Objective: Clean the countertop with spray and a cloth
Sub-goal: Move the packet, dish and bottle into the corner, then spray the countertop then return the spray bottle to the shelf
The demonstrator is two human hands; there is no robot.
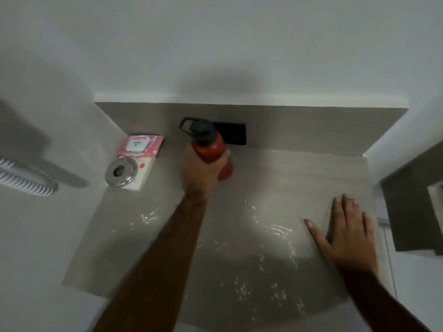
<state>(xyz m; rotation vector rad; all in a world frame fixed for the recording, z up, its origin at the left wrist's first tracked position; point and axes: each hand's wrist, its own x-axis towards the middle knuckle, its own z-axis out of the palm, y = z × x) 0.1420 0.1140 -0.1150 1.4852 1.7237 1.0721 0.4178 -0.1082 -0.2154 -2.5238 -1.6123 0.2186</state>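
A grey-beige countertop [299, 178] fills the middle of the view, with wet glistening droplets across its near half. My left hand [201, 173] is wrapped around a red bottle [215, 152] with a dark cap and loop handle, standing near the back wall. My right hand [347, 238] lies flat on the counter at the right, fingers spread, holding nothing. No cloth or spray bottle shows.
A pink wipes packet [141, 146] lies in the back left corner, beside a white box with a round metal disc [119, 172] on it. A black flat object [233, 134] leans against the backsplash behind the bottle. A white coiled hose [24, 180] hangs at left.
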